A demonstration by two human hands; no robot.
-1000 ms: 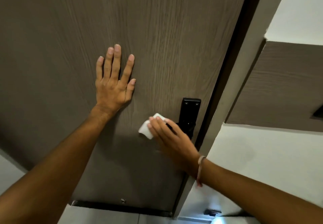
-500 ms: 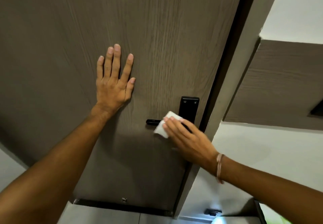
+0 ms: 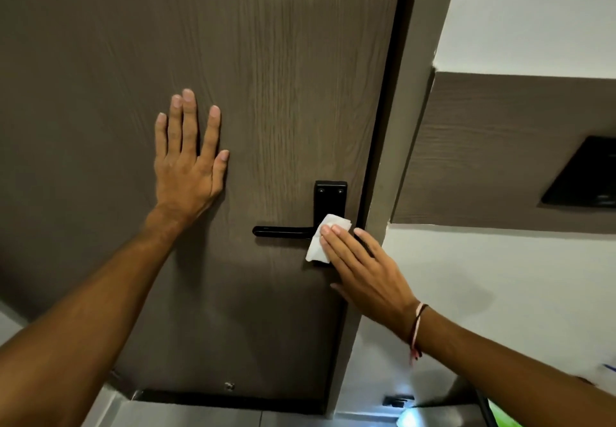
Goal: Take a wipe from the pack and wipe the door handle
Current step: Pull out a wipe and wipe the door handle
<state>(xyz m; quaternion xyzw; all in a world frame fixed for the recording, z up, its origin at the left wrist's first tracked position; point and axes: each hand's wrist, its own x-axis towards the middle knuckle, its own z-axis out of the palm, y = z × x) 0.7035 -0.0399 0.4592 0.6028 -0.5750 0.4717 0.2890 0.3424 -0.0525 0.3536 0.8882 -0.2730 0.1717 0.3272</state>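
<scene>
A black lever door handle (image 3: 281, 231) with a black backplate (image 3: 330, 199) is fixed near the right edge of a dark brown wood-grain door (image 3: 266, 59). My right hand (image 3: 363, 266) presses a folded white wipe (image 3: 325, 239) against the handle's inner end, just below the backplate, hiding that part of the lever. My left hand (image 3: 188, 159) lies flat on the door, fingers spread, up and to the left of the handle. The wipe pack cannot be clearly made out.
A grey door frame (image 3: 400, 126) runs along the right of the door. Beyond it is a white wall with a brown wood panel (image 3: 500, 153) carrying a black plate (image 3: 586, 173). Grey floor tiles (image 3: 200, 416) show below the door.
My right hand has slid the wipe rightward along the lever from its free end to the backplate, uncovering most of the lever. My left hand has stayed flat on the door.
</scene>
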